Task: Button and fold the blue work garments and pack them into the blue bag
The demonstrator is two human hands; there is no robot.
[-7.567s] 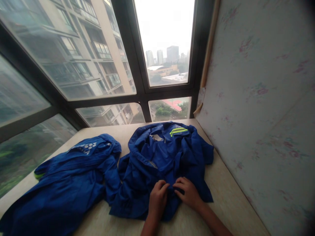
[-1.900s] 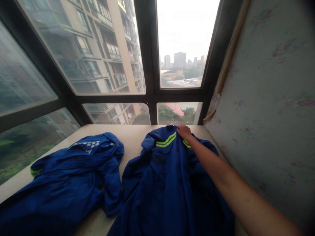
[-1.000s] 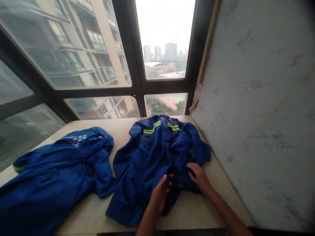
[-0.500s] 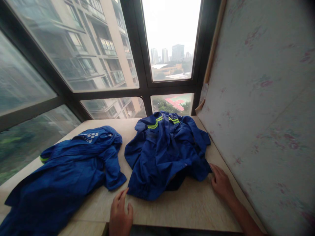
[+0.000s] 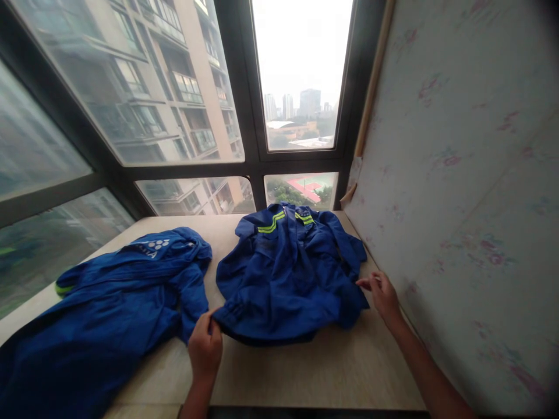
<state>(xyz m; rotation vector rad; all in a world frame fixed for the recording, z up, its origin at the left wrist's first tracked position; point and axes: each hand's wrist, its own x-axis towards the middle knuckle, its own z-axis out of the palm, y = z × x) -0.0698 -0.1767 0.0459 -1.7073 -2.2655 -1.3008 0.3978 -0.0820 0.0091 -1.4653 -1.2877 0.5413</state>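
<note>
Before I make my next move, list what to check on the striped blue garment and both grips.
1. Left grip on the striped garment: ok, pinching its near left corner.
2. Right grip on the cloth: cannot tell; fingertips are at the right edge, contact unclear.
3. Cloth smooth: not ok, creased across the front.
4. Yellow-green stripes facing up: ok.
5. Clear of the other blue garment: cannot tell; its sleeve runs behind the left grip.

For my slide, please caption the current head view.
Left hand holding a blue jacket by one lower corner, right hand near its opposite side; another blue garment alongside.
</note>
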